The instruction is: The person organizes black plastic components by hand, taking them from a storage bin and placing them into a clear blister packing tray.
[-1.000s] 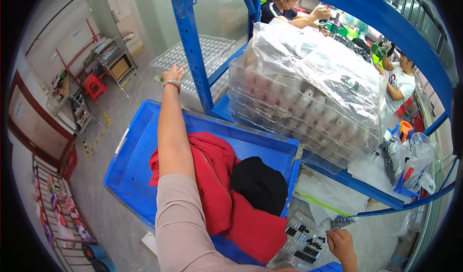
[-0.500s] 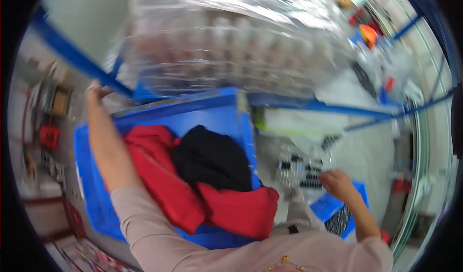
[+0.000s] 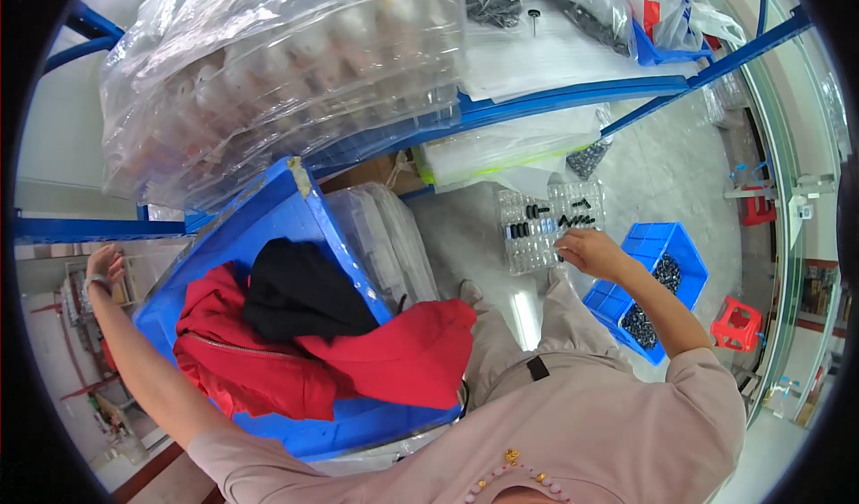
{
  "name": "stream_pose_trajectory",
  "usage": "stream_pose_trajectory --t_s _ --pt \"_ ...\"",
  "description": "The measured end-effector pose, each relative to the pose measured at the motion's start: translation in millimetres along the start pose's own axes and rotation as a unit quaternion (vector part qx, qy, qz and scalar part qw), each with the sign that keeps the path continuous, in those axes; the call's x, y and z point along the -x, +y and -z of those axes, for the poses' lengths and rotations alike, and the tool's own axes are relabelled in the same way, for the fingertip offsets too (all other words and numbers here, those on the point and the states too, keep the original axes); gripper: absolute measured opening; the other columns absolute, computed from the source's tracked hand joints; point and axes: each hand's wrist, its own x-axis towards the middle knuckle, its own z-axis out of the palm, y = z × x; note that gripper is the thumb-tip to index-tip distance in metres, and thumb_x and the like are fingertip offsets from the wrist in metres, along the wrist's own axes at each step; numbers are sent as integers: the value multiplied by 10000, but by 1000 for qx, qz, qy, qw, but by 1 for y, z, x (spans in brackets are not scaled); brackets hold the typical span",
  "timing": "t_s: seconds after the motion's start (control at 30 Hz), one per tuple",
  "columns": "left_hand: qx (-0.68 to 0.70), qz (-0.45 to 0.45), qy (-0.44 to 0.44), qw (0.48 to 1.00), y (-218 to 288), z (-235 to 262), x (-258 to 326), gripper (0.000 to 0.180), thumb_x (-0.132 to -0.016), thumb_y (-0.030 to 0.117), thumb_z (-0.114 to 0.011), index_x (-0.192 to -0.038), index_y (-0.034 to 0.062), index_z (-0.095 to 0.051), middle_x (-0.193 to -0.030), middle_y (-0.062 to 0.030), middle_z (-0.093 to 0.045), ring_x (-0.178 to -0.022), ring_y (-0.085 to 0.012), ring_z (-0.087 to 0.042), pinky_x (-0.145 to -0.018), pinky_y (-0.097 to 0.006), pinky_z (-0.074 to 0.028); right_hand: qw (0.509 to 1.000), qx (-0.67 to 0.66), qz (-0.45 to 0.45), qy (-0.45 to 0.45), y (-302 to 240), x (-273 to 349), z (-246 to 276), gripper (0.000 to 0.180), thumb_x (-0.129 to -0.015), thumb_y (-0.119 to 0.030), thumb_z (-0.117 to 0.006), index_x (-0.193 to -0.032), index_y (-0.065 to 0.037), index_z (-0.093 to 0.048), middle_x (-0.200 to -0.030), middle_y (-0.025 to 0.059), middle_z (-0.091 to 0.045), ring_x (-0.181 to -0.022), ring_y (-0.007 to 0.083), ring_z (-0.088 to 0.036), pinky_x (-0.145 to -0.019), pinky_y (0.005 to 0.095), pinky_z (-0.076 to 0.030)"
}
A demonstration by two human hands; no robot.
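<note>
My left hand (image 3: 107, 265) is out at the far left, below a blue shelf bar, its fingers loosely apart and nothing visible in them. My right hand (image 3: 592, 252) is over the lower right part of a clear plastic compartment tray (image 3: 530, 261), its fingers pressed together; what they pinch, if anything, is hidden. Several small black parts (image 3: 519, 230) lie in the tray's pockets. Between my arms is a large blue bin (image 3: 268, 213), holding a red zippered garment (image 3: 394, 347) and a black cloth (image 3: 304, 294).
A smaller blue bin (image 3: 640, 245) of black pieces stands right of my right hand. Ahead, a blue shelf frame (image 3: 573, 93) bears a plastic-wrapped stack of trays (image 3: 295, 75). Clear packaging (image 3: 385, 240) stands beside the large bin. A red stool (image 3: 738, 323) is at the right.
The view has shifted right. My left hand has come away from the blue shelf post. My right hand has moved left relative to the tray, now overlapping it.
</note>
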Motion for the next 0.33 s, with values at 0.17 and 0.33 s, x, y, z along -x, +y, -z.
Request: stream_pose_trajectory --t_s 0.17,0.33 --pt "-188 -105 118 969 51 32 157 419 -813 326 -535 -1150 92 -449 -1009 -42 -545 -805 -106 -537 -591 -179 -392 997 -74 -18 10 86 42 -64 106 -764 -112 -535 -829 -47 -588 -755 114 -568 -699 291 -557 -614 353 -451" --pt "-169 -386 133 897 33 12 302 407 -841 258 -504 -1202 98 -402 -1100 -66 -517 -923 -131 -543 -701 -167 -429 958 -59 -221 -174 176 110 -108 208 -730 -209 -602 -851 -39 -607 -844 131 -612 -751 234 -597 -672 334 -461"
